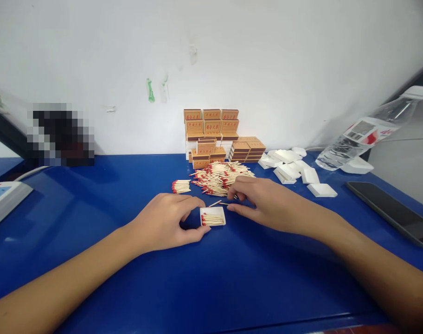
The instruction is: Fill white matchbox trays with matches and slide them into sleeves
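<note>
A small white tray (213, 216), partly filled with red-tipped matches, is set on the blue table (232, 278) between the two hands. It is pinched at its left edge by the left hand (166, 220), thumb below and forefinger above, the other fingers curled in. The right hand (267, 204) is laid palm down just right of the tray, its fingertips bent onto the near edge of the pile (220, 178) of loose matches; whether a match is gripped cannot be told. A neat bundle (181, 186) is seen left of the pile. Boxes (211, 134) are stacked against the wall, with empty trays (291, 169), a bottle (364, 134) and a phone (392, 211) to the right.
</note>
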`<control>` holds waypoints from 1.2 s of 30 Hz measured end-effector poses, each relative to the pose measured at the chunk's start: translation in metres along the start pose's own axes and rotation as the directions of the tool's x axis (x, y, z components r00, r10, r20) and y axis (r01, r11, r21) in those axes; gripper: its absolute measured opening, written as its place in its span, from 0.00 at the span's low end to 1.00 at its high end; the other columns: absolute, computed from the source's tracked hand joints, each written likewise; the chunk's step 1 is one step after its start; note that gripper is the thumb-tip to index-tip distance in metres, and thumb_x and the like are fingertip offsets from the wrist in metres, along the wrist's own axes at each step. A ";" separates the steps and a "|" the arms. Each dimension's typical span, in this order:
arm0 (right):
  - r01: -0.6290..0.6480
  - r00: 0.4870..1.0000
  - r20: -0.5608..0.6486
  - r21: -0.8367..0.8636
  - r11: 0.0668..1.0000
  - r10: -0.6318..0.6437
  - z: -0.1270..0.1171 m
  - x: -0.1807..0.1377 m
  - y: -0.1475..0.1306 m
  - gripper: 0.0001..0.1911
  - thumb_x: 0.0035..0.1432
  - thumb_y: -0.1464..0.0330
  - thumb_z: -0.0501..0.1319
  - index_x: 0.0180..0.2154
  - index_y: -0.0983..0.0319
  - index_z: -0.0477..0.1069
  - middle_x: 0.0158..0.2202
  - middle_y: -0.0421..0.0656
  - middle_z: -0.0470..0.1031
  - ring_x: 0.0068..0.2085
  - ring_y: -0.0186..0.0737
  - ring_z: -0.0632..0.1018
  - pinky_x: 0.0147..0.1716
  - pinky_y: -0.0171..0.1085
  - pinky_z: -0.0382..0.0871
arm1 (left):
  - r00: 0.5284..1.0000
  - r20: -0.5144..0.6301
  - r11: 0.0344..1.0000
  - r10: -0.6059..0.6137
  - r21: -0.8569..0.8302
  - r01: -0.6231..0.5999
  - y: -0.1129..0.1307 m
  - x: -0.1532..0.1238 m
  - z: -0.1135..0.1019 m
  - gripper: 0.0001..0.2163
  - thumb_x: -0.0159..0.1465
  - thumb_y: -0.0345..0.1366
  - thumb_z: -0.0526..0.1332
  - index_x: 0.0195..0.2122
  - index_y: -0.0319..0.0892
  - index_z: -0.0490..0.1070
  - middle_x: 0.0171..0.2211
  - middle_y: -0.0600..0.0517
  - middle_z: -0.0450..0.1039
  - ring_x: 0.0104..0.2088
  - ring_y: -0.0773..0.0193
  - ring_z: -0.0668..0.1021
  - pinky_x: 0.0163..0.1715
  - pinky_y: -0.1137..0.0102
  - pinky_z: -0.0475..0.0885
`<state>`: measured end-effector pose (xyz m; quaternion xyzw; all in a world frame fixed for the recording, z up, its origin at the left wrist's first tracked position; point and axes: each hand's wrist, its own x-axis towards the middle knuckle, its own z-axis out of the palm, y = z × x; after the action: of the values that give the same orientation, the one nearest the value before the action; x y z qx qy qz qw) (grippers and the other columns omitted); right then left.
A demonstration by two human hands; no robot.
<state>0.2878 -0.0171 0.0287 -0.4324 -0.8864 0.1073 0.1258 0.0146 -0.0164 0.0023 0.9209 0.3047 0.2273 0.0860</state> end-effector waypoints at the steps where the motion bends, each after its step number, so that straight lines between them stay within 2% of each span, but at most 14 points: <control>1: -0.016 0.999 0.037 -0.003 1.000 0.016 0.001 0.000 0.003 0.05 0.68 0.68 0.62 0.37 0.60 0.71 0.37 0.43 0.76 0.35 0.39 0.73 0.34 0.37 0.61 | 1.000 0.009 1.000 0.003 -0.010 -0.003 0.000 0.000 0.000 0.14 0.64 0.42 0.68 0.47 0.42 0.79 0.24 0.58 0.72 0.22 0.68 0.72 0.25 0.72 0.65; 4: -0.032 0.996 0.081 0.017 0.999 0.030 0.003 0.001 0.006 0.07 0.71 0.69 0.59 0.36 0.60 0.69 0.37 0.43 0.76 0.35 0.39 0.73 0.33 0.37 0.61 | 0.999 0.040 0.999 0.014 -0.045 -0.012 0.001 -0.001 0.000 0.12 0.63 0.42 0.69 0.45 0.42 0.79 0.24 0.58 0.72 0.23 0.69 0.72 0.25 0.72 0.64; 12: 0.047 0.997 0.054 0.050 0.998 -0.049 0.018 0.008 -0.006 0.08 0.75 0.68 0.55 0.39 0.61 0.67 0.41 0.44 0.74 0.38 0.39 0.74 0.37 0.38 0.64 | 0.998 0.067 0.997 0.011 -0.076 -0.005 0.006 0.001 -0.003 0.10 0.62 0.40 0.69 0.43 0.42 0.80 0.23 0.58 0.70 0.22 0.69 0.71 0.24 0.72 0.62; 16: 0.021 1.000 -0.001 0.067 0.998 -0.021 0.026 0.010 -0.006 0.03 0.73 0.68 0.58 0.46 0.61 0.68 0.44 0.45 0.73 0.40 0.40 0.74 0.38 0.38 0.65 | 0.998 0.060 0.998 0.002 -0.066 0.002 0.004 0.001 -0.002 0.12 0.63 0.41 0.69 0.44 0.42 0.80 0.24 0.58 0.70 0.22 0.69 0.72 0.25 0.72 0.63; 19: 0.007 0.999 0.034 0.082 0.997 -0.010 0.028 0.011 -0.004 0.05 0.74 0.67 0.56 0.44 0.61 0.69 0.45 0.46 0.72 0.40 0.41 0.74 0.39 0.39 0.66 | 0.998 0.058 0.998 0.001 -0.055 0.002 0.002 0.000 -0.003 0.12 0.63 0.42 0.69 0.45 0.42 0.80 0.23 0.58 0.70 0.22 0.69 0.71 0.25 0.72 0.63; 24: -0.024 0.996 0.084 0.034 0.999 0.021 0.025 0.011 -0.001 0.09 0.75 0.67 0.54 0.40 0.61 0.68 0.43 0.46 0.73 0.40 0.43 0.74 0.38 0.41 0.66 | 0.998 0.057 0.999 -0.015 -0.038 0.017 0.001 0.001 -0.003 0.11 0.63 0.42 0.68 0.44 0.44 0.80 0.22 0.59 0.69 0.21 0.69 0.71 0.25 0.72 0.62; 29: -0.039 0.999 -0.002 0.071 0.997 0.039 0.014 0.005 -0.012 0.07 0.75 0.67 0.53 0.41 0.60 0.67 0.43 0.46 0.74 0.40 0.42 0.75 0.38 0.40 0.66 | 0.997 0.055 0.999 -0.051 -0.001 0.051 0.002 0.000 -0.002 0.12 0.63 0.43 0.68 0.44 0.43 0.80 0.23 0.58 0.70 0.22 0.68 0.72 0.26 0.72 0.62; 34: 0.043 0.999 0.013 0.032 0.999 -0.043 0.017 -0.001 -0.029 0.06 0.74 0.69 0.54 0.44 0.61 0.69 0.45 0.46 0.74 0.39 0.41 0.77 0.37 0.39 0.66 | 0.995 0.066 0.997 -0.073 -0.002 0.074 0.002 0.000 -0.001 0.11 0.63 0.43 0.68 0.42 0.43 0.80 0.23 0.58 0.70 0.22 0.68 0.71 0.25 0.71 0.61; 36: 0.042 0.999 -0.026 0.003 0.999 -0.042 0.017 -0.001 -0.028 0.06 0.74 0.69 0.55 0.43 0.61 0.70 0.44 0.46 0.74 0.38 0.41 0.76 0.36 0.39 0.65 | 0.996 0.061 0.998 -0.067 -0.004 0.068 0.002 0.001 -0.001 0.12 0.63 0.43 0.68 0.43 0.43 0.80 0.23 0.58 0.70 0.22 0.68 0.71 0.25 0.71 0.62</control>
<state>0.2624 -0.0355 0.0211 -0.4148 -0.8934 0.1004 0.1404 0.0160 -0.0174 0.0042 0.9164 0.3322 0.1969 0.1054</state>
